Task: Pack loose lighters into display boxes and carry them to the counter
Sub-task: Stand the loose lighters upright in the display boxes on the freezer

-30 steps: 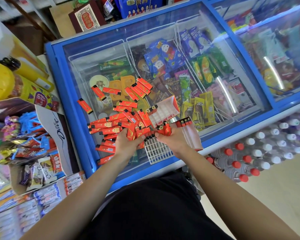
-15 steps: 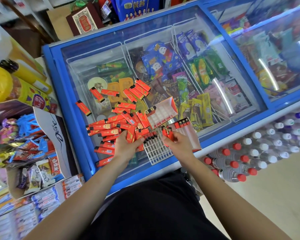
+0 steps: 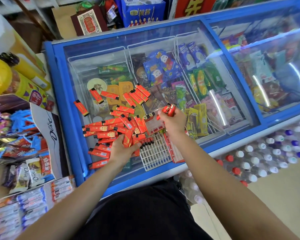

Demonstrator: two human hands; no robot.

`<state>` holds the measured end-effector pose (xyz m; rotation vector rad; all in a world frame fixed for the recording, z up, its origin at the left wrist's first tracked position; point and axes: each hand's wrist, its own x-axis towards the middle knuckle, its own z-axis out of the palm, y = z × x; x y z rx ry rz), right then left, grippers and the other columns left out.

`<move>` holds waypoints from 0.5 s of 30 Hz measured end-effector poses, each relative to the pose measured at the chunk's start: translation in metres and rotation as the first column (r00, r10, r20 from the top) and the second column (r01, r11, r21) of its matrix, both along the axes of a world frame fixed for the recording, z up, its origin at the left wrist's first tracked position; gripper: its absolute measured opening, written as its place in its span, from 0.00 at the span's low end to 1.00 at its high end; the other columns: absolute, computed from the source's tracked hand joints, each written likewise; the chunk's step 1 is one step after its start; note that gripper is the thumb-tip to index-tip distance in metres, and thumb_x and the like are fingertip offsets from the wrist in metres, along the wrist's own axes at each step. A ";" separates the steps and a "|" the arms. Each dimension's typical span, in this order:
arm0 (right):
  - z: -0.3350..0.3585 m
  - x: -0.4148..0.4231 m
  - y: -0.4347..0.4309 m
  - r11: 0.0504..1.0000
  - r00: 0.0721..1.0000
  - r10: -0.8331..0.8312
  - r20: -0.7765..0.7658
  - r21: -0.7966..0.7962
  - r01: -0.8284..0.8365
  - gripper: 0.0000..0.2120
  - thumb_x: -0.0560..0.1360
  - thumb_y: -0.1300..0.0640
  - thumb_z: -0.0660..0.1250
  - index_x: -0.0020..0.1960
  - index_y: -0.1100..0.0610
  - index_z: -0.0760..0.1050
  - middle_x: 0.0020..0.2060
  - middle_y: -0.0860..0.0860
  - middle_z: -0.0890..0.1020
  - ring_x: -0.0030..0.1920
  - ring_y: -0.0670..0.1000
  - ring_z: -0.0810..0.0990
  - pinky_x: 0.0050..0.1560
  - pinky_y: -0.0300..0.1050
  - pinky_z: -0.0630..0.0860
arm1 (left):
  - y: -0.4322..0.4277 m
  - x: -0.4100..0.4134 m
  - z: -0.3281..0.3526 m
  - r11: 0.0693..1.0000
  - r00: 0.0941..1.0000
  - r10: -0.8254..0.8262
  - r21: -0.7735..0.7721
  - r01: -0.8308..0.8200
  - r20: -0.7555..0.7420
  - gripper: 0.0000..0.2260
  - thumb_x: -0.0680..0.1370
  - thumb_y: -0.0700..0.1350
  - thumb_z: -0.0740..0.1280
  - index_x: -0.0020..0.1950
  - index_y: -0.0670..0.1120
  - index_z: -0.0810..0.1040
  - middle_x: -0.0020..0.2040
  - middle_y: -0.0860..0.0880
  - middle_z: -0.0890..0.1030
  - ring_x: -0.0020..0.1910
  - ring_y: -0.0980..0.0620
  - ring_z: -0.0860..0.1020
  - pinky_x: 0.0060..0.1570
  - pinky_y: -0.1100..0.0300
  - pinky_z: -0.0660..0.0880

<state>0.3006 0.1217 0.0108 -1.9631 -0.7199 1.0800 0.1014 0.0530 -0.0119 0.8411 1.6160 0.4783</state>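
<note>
Several loose red lighters (image 3: pixel 109 129) lie scattered on the glass lid of a blue freezer (image 3: pixel 62 94). A white gridded display box tray (image 3: pixel 154 153) sits at the lid's near edge, with a short row of lighters (image 3: pixel 146 141) standing in its far slots. A red-and-white box part (image 3: pixel 154 125) lies just beyond it. My left hand (image 3: pixel 123 149) holds a few lighters at the pile's near side, next to the tray. My right hand (image 3: pixel 171 120) is lifted above the box part and grips a small bunch of red lighters (image 3: pixel 169 109).
A cardboard sweets display (image 3: pixel 47 129) and snack packets stand at the left. Packs of bottled water (image 3: pixel 260 158) lie on the floor at the right, under the freezer's edge. Gift boxes and bags (image 3: pixel 142 13) are stacked behind the freezer. A second freezer lid (image 3: pixel 267 66) adjoins on the right.
My right hand has risen from the tray's near right corner up and away, carrying its lighters above the box part. My left hand stays on the pile beside the tray.
</note>
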 end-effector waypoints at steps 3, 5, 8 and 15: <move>-0.012 -0.011 0.009 0.995 0.992 -0.095 -0.083 -0.001 0.095 0.10 0.71 0.55 0.78 0.43 0.59 0.80 0.37 0.55 0.85 0.38 0.56 0.85 0.44 0.52 0.85 | 0.000 0.001 0.002 0.999 1.000 -0.007 0.037 0.008 -0.023 0.13 0.73 0.44 0.78 0.54 0.48 0.78 0.45 0.48 0.86 0.39 0.49 0.85 0.43 0.50 0.84; -0.016 -0.016 0.005 0.993 0.977 -0.121 -0.177 -0.013 0.120 0.07 0.73 0.58 0.77 0.43 0.60 0.80 0.36 0.52 0.83 0.37 0.51 0.83 0.42 0.41 0.83 | 0.000 0.000 0.003 0.997 0.998 -0.016 0.071 0.020 -0.060 0.14 0.73 0.47 0.79 0.54 0.51 0.77 0.44 0.50 0.85 0.37 0.49 0.84 0.46 0.46 0.84; -0.020 -0.015 0.001 0.991 0.925 -0.131 -0.356 -0.029 0.130 0.03 0.74 0.63 0.74 0.44 0.60 0.80 0.38 0.54 0.83 0.45 0.55 0.84 0.45 0.48 0.85 | 0.011 -0.005 0.010 0.990 0.991 -0.042 0.126 0.058 -0.128 0.28 0.72 0.54 0.78 0.66 0.46 0.74 0.45 0.48 0.84 0.40 0.42 0.83 0.46 0.43 0.82; -0.017 -0.008 0.004 0.980 0.796 -0.191 -0.575 -0.153 0.124 0.06 0.78 0.62 0.71 0.54 0.61 0.78 0.47 0.62 0.82 0.50 0.60 0.83 0.51 0.56 0.84 | 0.086 0.010 0.031 0.948 0.953 -0.142 0.239 0.208 -0.269 0.26 0.75 0.49 0.74 0.70 0.43 0.73 0.41 0.50 0.80 0.34 0.51 0.81 0.33 0.54 0.77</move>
